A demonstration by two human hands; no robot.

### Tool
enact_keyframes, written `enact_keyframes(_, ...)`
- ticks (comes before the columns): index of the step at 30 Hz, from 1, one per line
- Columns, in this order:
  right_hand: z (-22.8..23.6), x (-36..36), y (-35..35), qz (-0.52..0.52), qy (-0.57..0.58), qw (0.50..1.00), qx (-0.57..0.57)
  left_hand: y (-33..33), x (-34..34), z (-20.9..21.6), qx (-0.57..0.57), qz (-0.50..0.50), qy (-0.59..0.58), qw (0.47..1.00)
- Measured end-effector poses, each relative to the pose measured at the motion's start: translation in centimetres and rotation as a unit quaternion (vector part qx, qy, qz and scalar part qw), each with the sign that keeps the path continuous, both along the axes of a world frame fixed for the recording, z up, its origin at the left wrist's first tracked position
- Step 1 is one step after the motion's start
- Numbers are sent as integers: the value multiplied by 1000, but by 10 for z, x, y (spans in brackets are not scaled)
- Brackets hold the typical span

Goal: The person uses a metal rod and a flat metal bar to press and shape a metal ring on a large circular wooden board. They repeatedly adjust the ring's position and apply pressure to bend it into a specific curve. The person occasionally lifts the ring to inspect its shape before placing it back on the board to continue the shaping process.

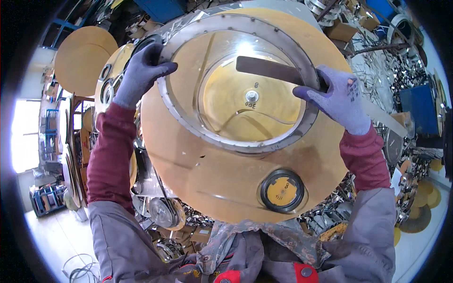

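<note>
A large pale metal ring (207, 137) with small marks around its rim is raised at a tilt over a broad tan round disc (222, 184). My gloved left hand (144, 75) is closed around the ring's left edge, thumb across the top. At the right edge, my gloved right hand (337, 96) is closed on a long flat metal strip (269, 70), its dark end reaching over the ring's opening. Whether those fingers also pinch the ring is partly hidden. Through the opening show a yellowish round plate (226, 94) and a central bolt (252, 96).
A black ring with a yellow centre (283, 191) lies on the disc's near right part. Metal scraps (377, 89) heap up on the right, beside a blue bin (420, 108). Another tan disc (85, 59) stands at the far left. A blue rack (47, 200) sits lower left.
</note>
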State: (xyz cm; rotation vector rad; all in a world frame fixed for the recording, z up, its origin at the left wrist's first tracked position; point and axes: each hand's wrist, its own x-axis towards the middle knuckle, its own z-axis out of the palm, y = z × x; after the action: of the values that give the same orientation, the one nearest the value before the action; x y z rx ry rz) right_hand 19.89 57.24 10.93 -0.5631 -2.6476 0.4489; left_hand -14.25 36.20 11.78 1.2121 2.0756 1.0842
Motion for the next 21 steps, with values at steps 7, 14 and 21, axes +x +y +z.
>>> enact_keyframes(7,49,26,-98,102,96,971,195,-140,62,25,128,98,170,972)
enact_keyframes(14,49,75,-238,198,-30,963,181,-281,133,-19,163,175,329,914)
enact_keyframes(21,-46,95,-362,224,-147,963,34,-369,217,-121,159,353,-713,584)
